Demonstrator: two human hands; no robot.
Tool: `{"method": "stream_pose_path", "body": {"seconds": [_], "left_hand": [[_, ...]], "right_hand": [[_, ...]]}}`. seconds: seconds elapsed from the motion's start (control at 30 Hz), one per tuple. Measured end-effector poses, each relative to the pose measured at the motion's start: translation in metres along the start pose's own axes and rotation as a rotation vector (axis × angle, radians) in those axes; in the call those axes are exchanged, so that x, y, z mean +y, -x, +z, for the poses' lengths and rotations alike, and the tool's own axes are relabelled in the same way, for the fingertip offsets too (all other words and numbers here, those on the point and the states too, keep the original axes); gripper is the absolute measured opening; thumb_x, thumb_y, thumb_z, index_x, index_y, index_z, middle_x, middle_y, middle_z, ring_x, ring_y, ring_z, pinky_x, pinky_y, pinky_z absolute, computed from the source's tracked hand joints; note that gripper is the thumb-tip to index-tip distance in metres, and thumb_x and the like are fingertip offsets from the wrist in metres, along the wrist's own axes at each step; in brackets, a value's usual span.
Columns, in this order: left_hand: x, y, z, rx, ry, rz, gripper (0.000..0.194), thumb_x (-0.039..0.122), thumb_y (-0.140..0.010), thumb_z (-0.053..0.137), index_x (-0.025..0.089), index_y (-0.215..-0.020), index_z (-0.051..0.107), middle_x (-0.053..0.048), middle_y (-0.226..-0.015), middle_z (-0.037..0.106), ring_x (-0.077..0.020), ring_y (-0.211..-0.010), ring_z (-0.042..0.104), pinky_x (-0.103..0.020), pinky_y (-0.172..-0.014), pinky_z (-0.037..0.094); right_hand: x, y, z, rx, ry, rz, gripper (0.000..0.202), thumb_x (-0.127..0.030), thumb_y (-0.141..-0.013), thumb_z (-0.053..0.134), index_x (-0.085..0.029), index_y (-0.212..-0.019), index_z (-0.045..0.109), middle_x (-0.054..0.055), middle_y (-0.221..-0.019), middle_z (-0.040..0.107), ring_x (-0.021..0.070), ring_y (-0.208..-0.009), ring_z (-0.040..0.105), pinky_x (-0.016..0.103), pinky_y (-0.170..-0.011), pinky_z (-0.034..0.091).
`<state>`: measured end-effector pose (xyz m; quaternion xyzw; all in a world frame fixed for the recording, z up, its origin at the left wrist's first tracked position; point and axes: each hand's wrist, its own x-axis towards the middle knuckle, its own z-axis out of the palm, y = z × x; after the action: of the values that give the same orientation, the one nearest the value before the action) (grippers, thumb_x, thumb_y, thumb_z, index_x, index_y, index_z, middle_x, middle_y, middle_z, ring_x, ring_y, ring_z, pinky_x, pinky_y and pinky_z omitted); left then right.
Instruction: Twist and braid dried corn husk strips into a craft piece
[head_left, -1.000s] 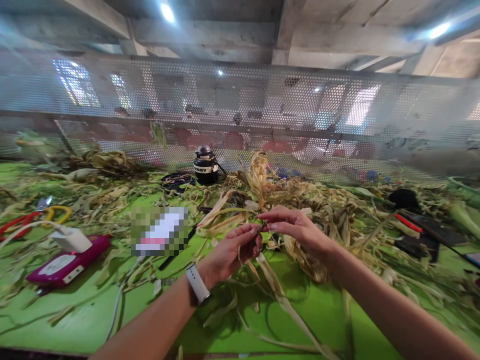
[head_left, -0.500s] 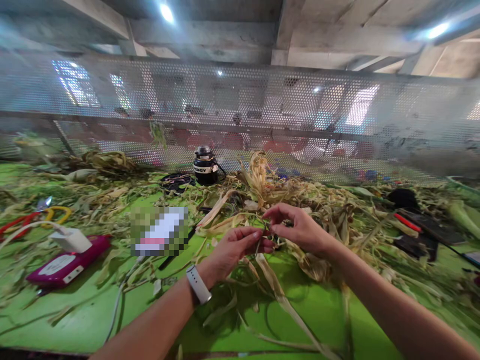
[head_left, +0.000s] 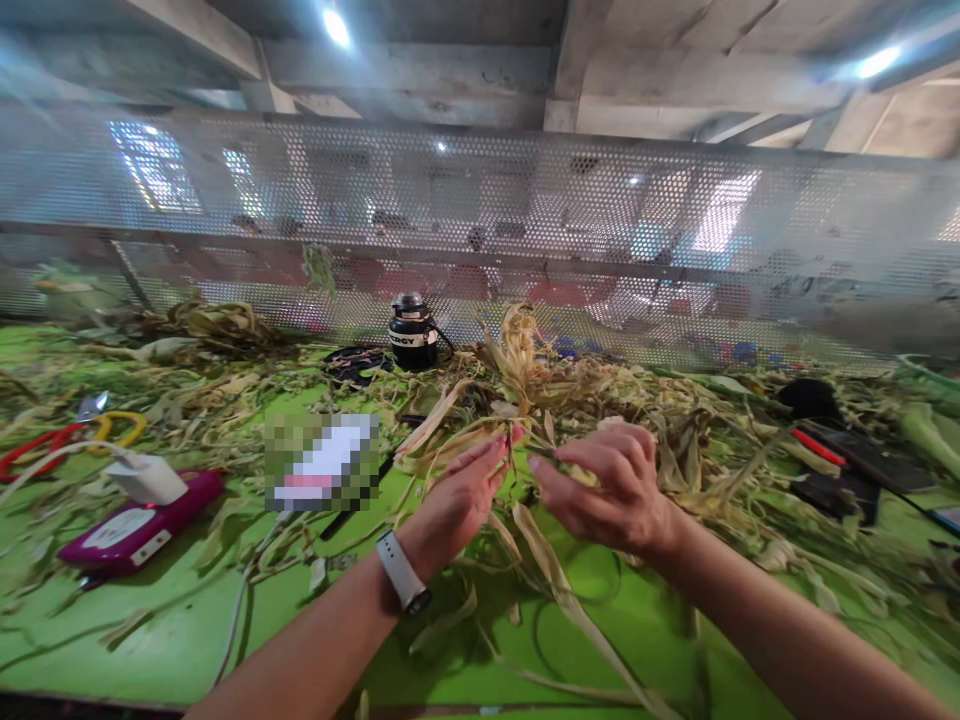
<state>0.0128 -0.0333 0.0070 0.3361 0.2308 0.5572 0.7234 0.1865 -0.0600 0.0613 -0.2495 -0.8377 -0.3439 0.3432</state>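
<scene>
My left hand (head_left: 465, 495), with a white-banded watch (head_left: 401, 570) on its wrist, has its fingers long and close together. A thin brownish plant strand (head_left: 513, 468) stands at its fingertips and seems pinched there. To the right is my right hand (head_left: 611, 485), its fingers curled and a gap between thumb and index finger. Greenish plant material shows through that gap, and I see nothing firmly gripped there. Below both hands a long dried husk strip (head_left: 559, 580) lies on the green table (head_left: 600, 640).
Dried husks (head_left: 517, 350) and leaves cover the table's back. A black jar (head_left: 412, 335) stands before a perforated metal screen (head_left: 480, 190). At left lie orange-and-yellow-handled scissors (head_left: 116, 430), a magenta power strip (head_left: 142, 530) with a white charger (head_left: 148, 478), and a blurred-out object (head_left: 324, 465).
My hands were together, both pinching at a thin strand. Now they are apart: the right has moved lower and its fingers have spread, while the left's fingers have straightened upward.
</scene>
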Motion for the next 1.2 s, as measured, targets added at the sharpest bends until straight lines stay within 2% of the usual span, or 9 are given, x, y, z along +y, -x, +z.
{"method": "stream_pose_path", "body": {"seconds": [0.07,0.17,0.27,0.47,0.67,0.8,0.97,1.03,1.2], "left_hand": [[-0.001,0.0,0.0,-0.021,0.048,-0.03,0.015,0.02,-0.069,0.071,0.018,-0.084,0.07,-0.006,-0.106,0.068,-0.0208,-0.122,0.045,-0.034,-0.104,0.03],[-0.003,-0.001,-0.001,0.031,0.102,-0.064,0.017,0.018,-0.064,0.074,0.017,-0.08,0.07,-0.005,-0.1,0.069,-0.0197,-0.116,0.05,-0.031,-0.099,0.034],[-0.004,-0.001,-0.001,0.059,0.12,-0.081,0.018,0.018,-0.064,0.075,0.016,-0.081,0.07,-0.005,-0.096,0.069,-0.0173,-0.106,0.056,-0.027,-0.093,0.039],[-0.007,-0.003,0.001,-0.026,0.111,-0.073,0.016,0.022,-0.069,0.072,0.015,-0.083,0.071,-0.006,-0.094,0.07,-0.0173,-0.101,0.058,-0.026,-0.088,0.042],[-0.01,-0.003,-0.001,0.016,0.085,-0.087,0.017,0.022,-0.067,0.072,0.017,-0.084,0.072,-0.006,-0.096,0.071,-0.0168,-0.102,0.058,-0.026,-0.094,0.04],[-0.008,0.0,0.002,0.018,0.062,-0.068,0.016,0.023,-0.065,0.073,0.018,-0.08,0.073,-0.006,-0.096,0.071,-0.0186,-0.104,0.058,-0.028,-0.096,0.039],[-0.009,0.001,0.004,0.012,-0.04,0.026,0.02,0.025,-0.065,0.073,0.017,-0.083,0.073,-0.008,-0.094,0.071,-0.0213,-0.101,0.059,-0.032,-0.095,0.039],[-0.012,-0.001,0.002,0.025,-0.093,0.054,0.019,0.027,-0.066,0.073,0.019,-0.083,0.073,-0.006,-0.091,0.071,-0.0207,-0.097,0.06,-0.032,-0.094,0.039],[-0.019,-0.002,-0.003,0.014,-0.209,0.093,0.018,0.033,-0.069,0.071,0.02,-0.082,0.072,-0.002,-0.082,0.07,-0.018,-0.086,0.059,-0.028,-0.085,0.042]], "right_hand": [[-0.005,-0.004,0.004,-0.145,-0.066,0.085,0.015,-0.028,-0.081,0.054,-0.025,-0.088,0.066,0.001,-0.075,0.061,0.0143,-0.07,0.05,0.029,-0.069,0.033],[-0.007,-0.007,0.015,-0.428,-0.29,0.388,0.022,-0.027,-0.084,0.048,-0.017,-0.08,0.067,0.004,-0.07,0.062,0.0127,-0.063,0.051,0.026,-0.06,0.033],[-0.005,-0.006,0.027,-0.57,-0.65,0.643,0.025,-0.026,-0.086,0.045,-0.016,-0.075,0.065,0.002,-0.066,0.063,0.0101,-0.057,0.05,0.022,-0.054,0.033],[-0.011,-0.001,0.041,-0.488,-1.336,1.058,0.026,-0.037,-0.082,0.05,-0.014,-0.082,0.061,-0.003,-0.057,0.058,0.0044,-0.039,0.038,0.017,-0.039,0.032],[-0.017,-0.004,0.042,-0.354,-1.501,1.27,0.029,-0.041,-0.072,0.064,-0.013,-0.07,0.06,-0.004,-0.052,0.057,0.0007,-0.034,0.035,0.014,-0.033,0.025],[-0.017,-0.004,0.04,-0.329,-1.499,1.299,0.03,-0.042,-0.071,0.065,-0.013,-0.067,0.059,-0.004,-0.05,0.058,0.0007,-0.031,0.035,0.014,-0.031,0.023],[-0.02,-0.003,0.04,-0.393,-1.381,1.212,0.03,-0.043,-0.076,0.057,-0.013,-0.074,0.06,-0.002,-0.053,0.06,0.0033,-0.031,0.038,0.016,-0.031,0.028],[-0.021,-0.003,0.039,-0.407,-1.244,1.163,0.028,-0.04,-0.078,0.053,-0.013,-0.079,0.06,-0.002,-0.054,0.06,0.0054,-0.034,0.042,0.017,-0.034,0.032],[-0.021,0.0,0.036,-0.259,-0.7,0.975,0.018,-0.029,-0.077,0.055,-0.017,-0.09,0.057,-0.004,-0.056,0.055,0.0088,-0.048,0.048,0.018,-0.046,0.034]]}}
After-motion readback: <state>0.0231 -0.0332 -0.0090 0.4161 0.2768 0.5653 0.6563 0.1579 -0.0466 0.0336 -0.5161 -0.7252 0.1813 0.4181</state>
